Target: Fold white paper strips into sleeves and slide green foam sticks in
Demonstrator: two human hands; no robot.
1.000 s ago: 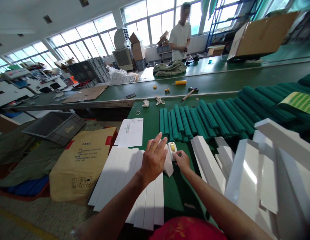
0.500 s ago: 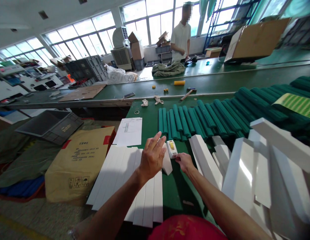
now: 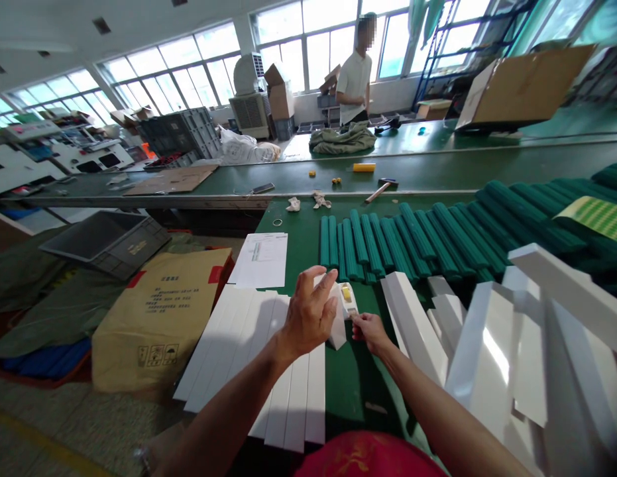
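Observation:
My left hand lies over a long white box, its thumb along one side and its fingers bent over the upper part. The hand covers much of the box. Right beside it on the green table stands a small white tape dispenser with a yellow core. At the dispenser's near end, my right hand is closed in a pinch, apparently on the tape's end; the strip itself is too small to see clearly. Flat white box blanks lie overlapping to the left, partly under my left forearm.
Green ribbed rolls line the table's far side. White boxes are heaped at right. A printed sheet lies beyond the blanks. A hammer rests near the conveyor. A co-worker stands across it.
The view has shifted slightly. My left hand's fingers are more bent over the white box. My right hand has drawn slightly away from the dispenser's end. The co-worker has turned and straightened.

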